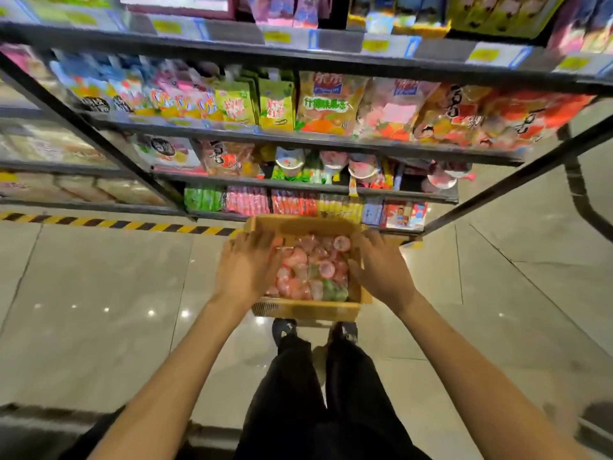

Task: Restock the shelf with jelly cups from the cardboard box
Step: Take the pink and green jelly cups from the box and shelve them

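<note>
The open brown cardboard box point(308, 310), filled with pink, red and green plastic jelly cups point(311, 270), sits low before the black metal shelf point(331, 146) of bright snack packs. The left hand point(245, 263) and right hand point(381, 267) lie apart on its opposite side walls with fingers fairly straight. Whether the box rests on the glossy grey tiled floor point(99, 277) cannot be told.

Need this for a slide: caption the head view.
Left hand and right hand flank an open cardboard box of jelly cups before a snack shelf.
</note>
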